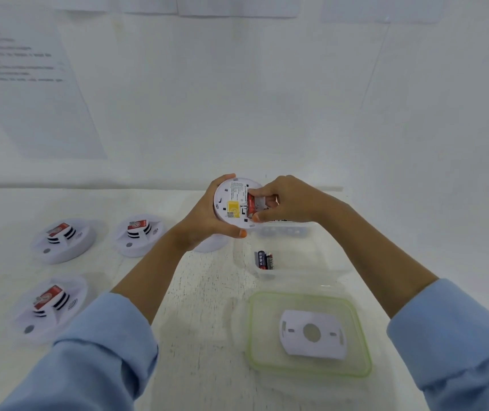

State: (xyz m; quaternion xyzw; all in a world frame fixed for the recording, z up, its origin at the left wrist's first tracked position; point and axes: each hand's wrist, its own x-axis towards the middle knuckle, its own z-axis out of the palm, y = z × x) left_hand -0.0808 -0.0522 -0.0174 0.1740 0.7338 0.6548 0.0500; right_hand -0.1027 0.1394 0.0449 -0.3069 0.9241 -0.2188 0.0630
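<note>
My left hand [204, 219] grips a round white smoke detector [229, 203], held above the table with its back side facing me. A yellow label and an open battery slot show on that back. My right hand [281, 200] pinches a red battery [250, 205] at the slot, thumb on its near end. Whether the battery is fully seated I cannot tell. Two more batteries [265, 260] lie in a clear plastic container [305, 262] just below my hands.
Three white smoke detectors [62, 240] [141, 235] [49, 307] with red labels sit on the table at the left. A green-rimmed clear lid [250, 336] at the front right holds a white mounting plate [313, 333]. Printed paper sheets [30, 84] hang on the wall behind.
</note>
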